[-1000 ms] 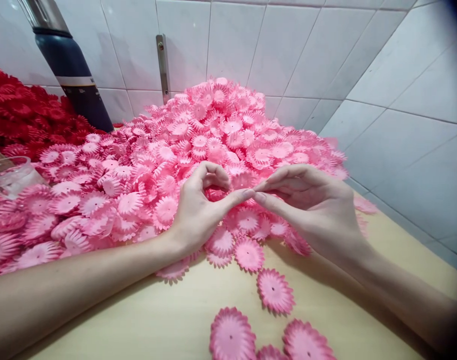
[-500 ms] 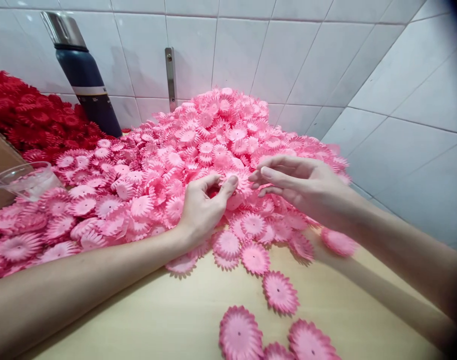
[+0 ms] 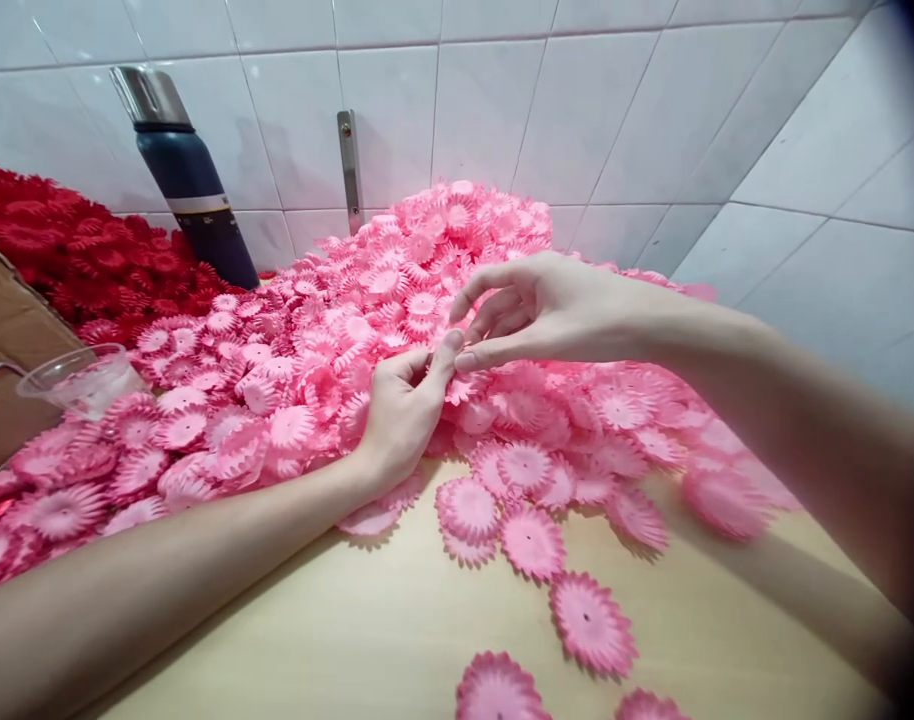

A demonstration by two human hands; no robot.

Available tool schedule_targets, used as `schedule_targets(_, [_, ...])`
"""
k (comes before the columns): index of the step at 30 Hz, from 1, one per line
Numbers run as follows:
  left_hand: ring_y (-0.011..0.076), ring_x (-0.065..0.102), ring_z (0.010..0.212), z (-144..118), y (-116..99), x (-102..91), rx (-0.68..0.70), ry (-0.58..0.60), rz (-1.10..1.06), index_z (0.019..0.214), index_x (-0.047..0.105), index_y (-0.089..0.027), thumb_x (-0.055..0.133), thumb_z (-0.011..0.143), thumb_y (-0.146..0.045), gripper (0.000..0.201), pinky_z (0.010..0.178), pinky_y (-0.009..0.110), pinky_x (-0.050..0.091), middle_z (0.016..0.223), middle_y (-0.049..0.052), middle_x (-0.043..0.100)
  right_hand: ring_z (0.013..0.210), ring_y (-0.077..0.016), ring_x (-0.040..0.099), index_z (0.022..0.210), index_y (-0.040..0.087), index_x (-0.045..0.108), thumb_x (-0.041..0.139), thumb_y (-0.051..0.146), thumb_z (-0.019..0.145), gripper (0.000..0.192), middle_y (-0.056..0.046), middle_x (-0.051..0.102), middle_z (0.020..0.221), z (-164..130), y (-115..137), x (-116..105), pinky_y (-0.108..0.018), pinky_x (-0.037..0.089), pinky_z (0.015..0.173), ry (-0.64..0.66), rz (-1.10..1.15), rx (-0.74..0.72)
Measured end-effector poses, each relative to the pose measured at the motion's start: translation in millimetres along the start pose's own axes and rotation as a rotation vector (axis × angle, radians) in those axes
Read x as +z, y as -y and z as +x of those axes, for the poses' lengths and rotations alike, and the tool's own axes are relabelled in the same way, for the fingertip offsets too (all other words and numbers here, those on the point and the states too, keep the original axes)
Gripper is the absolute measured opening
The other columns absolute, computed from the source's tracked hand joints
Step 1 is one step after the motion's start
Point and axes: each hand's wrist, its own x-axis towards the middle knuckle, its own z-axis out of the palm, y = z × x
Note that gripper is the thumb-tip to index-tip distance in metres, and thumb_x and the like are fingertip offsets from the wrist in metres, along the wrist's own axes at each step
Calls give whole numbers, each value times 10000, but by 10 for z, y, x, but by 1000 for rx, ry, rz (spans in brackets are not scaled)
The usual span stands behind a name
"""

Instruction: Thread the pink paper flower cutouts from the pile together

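Note:
My left hand (image 3: 404, 415) is closed in a pinch, thumb pressed to the bent fingers, at the front of a big heap of pink scalloped flower discs (image 3: 427, 300). What it grips is hidden; pink edges show just below its thumb. From the right, my right hand (image 3: 536, 310) reaches over the heap, palm down. Its curved index finger and thumb meet around the tip of my left thumb, and anything between them is too small to make out. Loose discs with a dark centre hole, such as this pink flower disc (image 3: 592, 622), lie on the pale table (image 3: 314, 620).
A dark blue bottle (image 3: 194, 200) with a silver cap stands at the back left, beside a red flower heap (image 3: 104, 255). A clear plastic cup (image 3: 82, 380) and a cardboard box (image 3: 11, 340) are at the left edge. Behind is a tiled wall (image 3: 502, 110) with a metal bracket (image 3: 349, 170).
My right hand has moved left and slightly up, its fingers now at my left thumb. My left hand stays nearly in place. The view has shifted a little.

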Motion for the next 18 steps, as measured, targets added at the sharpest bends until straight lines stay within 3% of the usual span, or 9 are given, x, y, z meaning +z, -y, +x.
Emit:
schedule_targets(2, [88,248,491,-2,-10,10,-12,31,8,508,399,-181,604,785,-623,560,468,266,219,531,-47,306,698,-199,713,961,233,732,770,316,730,248,-23,750,801,-25,-19,-20,-295,571,560,26,32,-21])
schedule_targets(6, [92,305,494,-5,-26,18,-23,73,-3,522,464,-179,623,755,-642,542,469,256,262,532,-39,366,675,-181,698,803,201,757,735,319,757,128,-19,724,718,-92,-45,-87,-282,562,570,67,17,-47])
schedule_targets(12, [87,390,501,-3,-32,9,-26,123,16,588,572,-177,750,738,-446,356,480,232,350,564,-36,459,579,-169,635,687,188,735,768,236,728,71,-29,690,646,-102,-137,-198,-278,448,446,-146,-121,53])
schedule_targets(16, [81,435,522,-18,-28,17,-42,110,15,642,603,-172,746,762,-374,275,488,217,372,614,-27,528,694,-185,660,837,199,762,801,282,699,166,-35,730,811,-141,-174,-300,-283,474,514,-207,-223,98])
schedule_targets(18, [78,428,511,-28,-33,23,-42,90,19,617,579,-166,712,792,-400,321,477,212,352,584,-29,510,688,-163,650,825,160,765,811,306,680,211,-29,724,786,-184,-131,-336,-270,457,547,-257,-127,98])
